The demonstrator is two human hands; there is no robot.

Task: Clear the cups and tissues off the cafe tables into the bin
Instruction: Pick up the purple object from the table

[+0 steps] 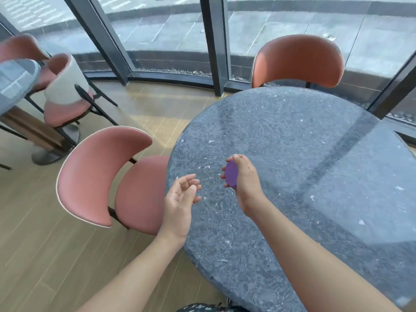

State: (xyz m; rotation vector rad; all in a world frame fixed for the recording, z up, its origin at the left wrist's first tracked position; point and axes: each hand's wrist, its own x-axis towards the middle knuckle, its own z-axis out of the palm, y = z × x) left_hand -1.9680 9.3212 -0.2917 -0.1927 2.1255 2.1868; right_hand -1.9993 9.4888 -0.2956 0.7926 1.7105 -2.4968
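A round dark grey speckled table [304, 154] fills the right half of the view. Above its left part, my right hand [244, 176] grips a purple cup [231, 174], seen end-on as a purple disc, with fingers curled round it. My left hand [182, 197] hovers beside it over the table's left edge, palm turned inward, fingers relaxed and holding nothing. The two hands are a short gap apart. No tissues and no bin are in view.
A pink chair [101, 176] stands tucked at the table's left, an orange-backed chair [297, 61] at its far side. Another table [15, 79] with pink chairs [65, 93] is at the far left. Glass walls with dark frames [213, 41] curve behind; wooden floor lies between.
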